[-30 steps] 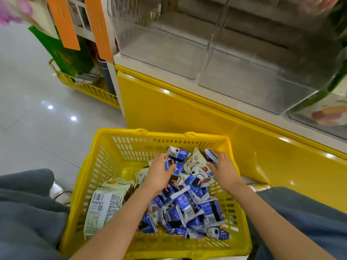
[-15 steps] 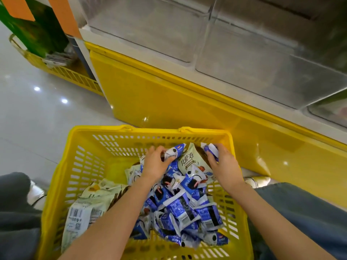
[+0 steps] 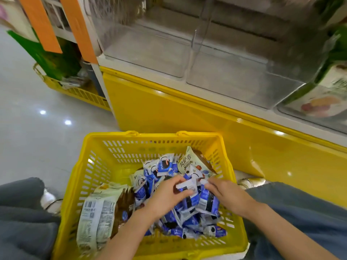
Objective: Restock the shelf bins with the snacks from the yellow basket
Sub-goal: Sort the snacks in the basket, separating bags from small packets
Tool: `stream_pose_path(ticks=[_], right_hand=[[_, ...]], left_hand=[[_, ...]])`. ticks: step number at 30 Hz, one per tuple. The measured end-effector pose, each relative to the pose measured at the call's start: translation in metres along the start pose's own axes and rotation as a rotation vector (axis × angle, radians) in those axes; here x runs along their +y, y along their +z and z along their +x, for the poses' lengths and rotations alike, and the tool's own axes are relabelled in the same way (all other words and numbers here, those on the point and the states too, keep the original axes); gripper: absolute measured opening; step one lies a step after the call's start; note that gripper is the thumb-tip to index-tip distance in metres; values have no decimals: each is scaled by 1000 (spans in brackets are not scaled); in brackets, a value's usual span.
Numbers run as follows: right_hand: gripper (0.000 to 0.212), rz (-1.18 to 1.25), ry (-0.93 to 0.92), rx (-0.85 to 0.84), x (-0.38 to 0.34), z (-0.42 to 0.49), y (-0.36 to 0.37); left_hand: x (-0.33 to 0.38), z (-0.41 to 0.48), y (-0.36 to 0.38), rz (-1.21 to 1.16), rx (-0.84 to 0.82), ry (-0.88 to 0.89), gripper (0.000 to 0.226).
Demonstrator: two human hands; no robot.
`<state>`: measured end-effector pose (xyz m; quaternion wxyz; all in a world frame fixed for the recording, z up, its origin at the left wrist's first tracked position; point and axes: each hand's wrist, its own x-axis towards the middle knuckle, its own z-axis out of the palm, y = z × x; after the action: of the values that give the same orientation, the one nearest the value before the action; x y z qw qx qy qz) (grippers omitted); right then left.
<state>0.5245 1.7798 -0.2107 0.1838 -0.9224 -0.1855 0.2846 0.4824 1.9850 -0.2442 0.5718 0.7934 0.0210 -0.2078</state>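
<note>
The yellow basket (image 3: 97,166) sits on the floor between my knees, holding a heap of small blue-and-white snack packets (image 3: 165,166) and larger cream bags (image 3: 97,212). Both hands are down in the heap. My left hand (image 3: 167,197) curls its fingers round a bunch of the blue packets (image 3: 187,186) at the middle. My right hand (image 3: 227,194) grips packets from the right side, close against the left hand. Above the yellow base stand two clear shelf bins, the left bin (image 3: 150,51) and the right bin (image 3: 244,76), with nothing visible inside.
The yellow cabinet front (image 3: 187,113) rises just behind the basket. A third bin (image 3: 323,98) at the right holds cream and green bags. Another yellow basket (image 3: 78,91) with green packaging stands on the floor at the left. My knees flank the basket.
Both hands have pulled back from the far side of the heap toward its middle and closed together on a bunch of blue packets. The view has tilted up.
</note>
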Motion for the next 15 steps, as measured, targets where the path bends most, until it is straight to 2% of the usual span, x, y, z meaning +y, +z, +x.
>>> stream_pose_path(ticks=[4,6,8,11,13,15], right_hand=[[29,-123,-65,-234,8,-13,17],[20,-142,-48,-183,10,-14,16],[21,-86,-37,-2,4,-11,11],[26,40,-70,256,-15,7,2],[30,82,-91,301,-29,27,2],[35,139,-70,279,-42,51,7]], left_hand=[[-12,-15,10,247,-254,14,35],[-18,-20,13,342,-249,81,40],[-15,-23,11,306,-105,149,39],[-11,-14,-5,224,159,136,33],[-15,-1,-23,196,299,70,32],[-23,14,-40,168,375,-37,34]])
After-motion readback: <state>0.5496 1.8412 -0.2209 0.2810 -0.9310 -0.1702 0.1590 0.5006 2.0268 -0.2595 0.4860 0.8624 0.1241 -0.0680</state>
